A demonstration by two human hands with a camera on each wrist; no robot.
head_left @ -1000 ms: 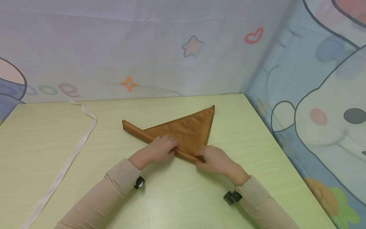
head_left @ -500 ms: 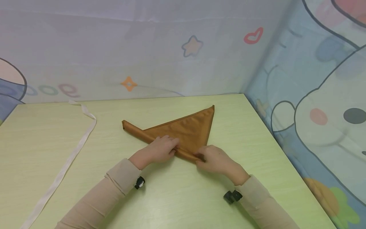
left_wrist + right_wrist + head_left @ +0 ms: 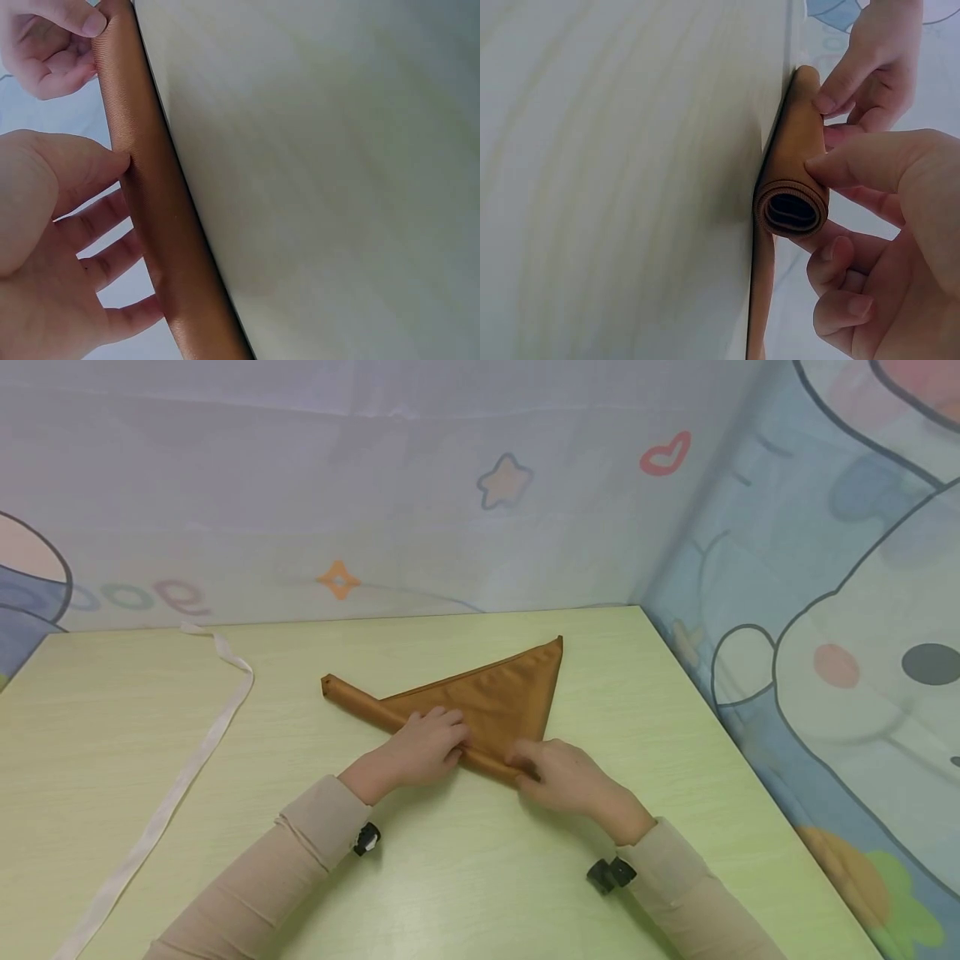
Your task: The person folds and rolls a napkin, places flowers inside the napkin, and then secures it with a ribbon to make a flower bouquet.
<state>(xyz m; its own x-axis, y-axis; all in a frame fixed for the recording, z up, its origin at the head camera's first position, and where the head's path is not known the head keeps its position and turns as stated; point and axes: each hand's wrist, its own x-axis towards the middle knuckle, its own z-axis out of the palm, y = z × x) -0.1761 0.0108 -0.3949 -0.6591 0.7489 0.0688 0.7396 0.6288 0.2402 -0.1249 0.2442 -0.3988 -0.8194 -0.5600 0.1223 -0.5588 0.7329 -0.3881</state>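
Note:
A shiny brown cloth [image 3: 498, 702] lies on the table, its near edge wound into a slim tube [image 3: 786, 154] and the rest a flat triangle pointing to the back right. My left hand [image 3: 420, 747] holds the middle of the roll, thumb on the near side and fingers reaching over it. At the roll's right end my right hand [image 3: 566, 777] pinches it between thumb and fingers. The right wrist view looks into the open end, where several coiled layers show. In the left wrist view the roll [image 3: 161, 217] runs straight past both thumbs.
A long white ribbon [image 3: 201, 752] trails down the left side of the pale green table [image 3: 465, 877]. Behind the table hangs a printed curtain [image 3: 420, 485], and another with a cartoon animal [image 3: 847, 693] stands along the right edge.
The rolled edge has turned slightly away from me, and its left end has shifted a touch right. My fingers have moved a little forward with it; both arms stay nearly still.

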